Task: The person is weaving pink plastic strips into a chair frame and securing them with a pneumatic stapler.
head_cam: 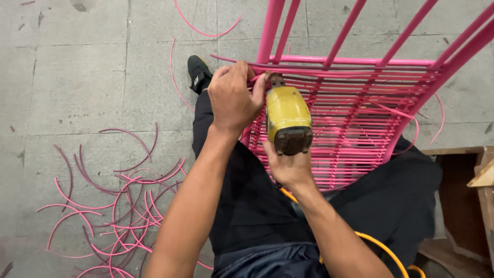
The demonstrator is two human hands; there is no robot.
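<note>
Two hands meet at the top edge of the woven panel, and between them we see a yellow pneumatic tool [288, 119] with a dark, worn rear cap, its nose pressed against the upper pink rail where the cords begin. The right hand [289, 166] is wrapped around the tool's grip from below, fingers closed on it, and a yellow air hose [383, 248] runs back from under that wrist across the lap. The left hand [234, 97] sits just beside the tool's nose, fingers curled and pinching a pink cord [260, 78] against the rail; the exact pinch point is hidden behind the knuckles, so we can only say it seems to hold a single strand. The tool and both hands rest over a pink metal chair frame [360, 62], whose tubes rise toward the top of the view and whose panel is laced with rows of pink cord [355, 128]. The frame leans against the person's legs, clad in dark trousers [247, 206], with a black shoe [198, 73] planted on the floor just left of the frame. Farther out, on the grey tiled floor [77, 87], a loose heap of cut pink cord offcuts [118, 206] lies to the left. At the right edge stands a piece of brown wooden furniture [463, 180].
</note>
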